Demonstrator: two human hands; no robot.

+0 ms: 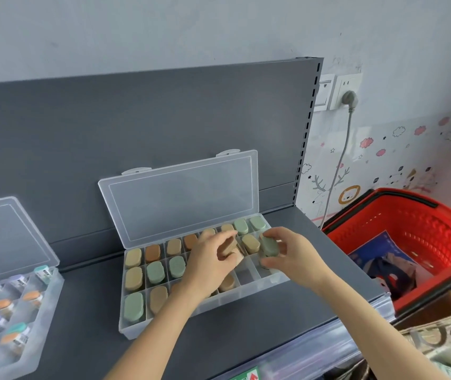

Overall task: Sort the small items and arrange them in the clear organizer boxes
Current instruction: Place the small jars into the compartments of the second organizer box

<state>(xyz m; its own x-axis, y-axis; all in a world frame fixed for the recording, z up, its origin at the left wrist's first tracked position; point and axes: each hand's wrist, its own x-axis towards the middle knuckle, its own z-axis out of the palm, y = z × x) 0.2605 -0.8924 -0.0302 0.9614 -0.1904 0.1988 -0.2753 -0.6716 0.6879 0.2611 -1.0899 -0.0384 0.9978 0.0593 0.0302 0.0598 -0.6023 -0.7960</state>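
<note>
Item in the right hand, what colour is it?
Muted sage green; the item held by the right hand shows best in the head view.

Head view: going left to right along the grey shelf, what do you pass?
Clear organizer box of capped bottles → clear organizer box of oval pieces → left hand gripping tan oval pieces → right hand holding a green oval piece → red shopping basket.

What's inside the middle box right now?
Tan, brown and green cases fill most compartments of the box; one front-right compartment looks empty. The left hand and the right hand, holding a green case, cover the middle ones.
</note>
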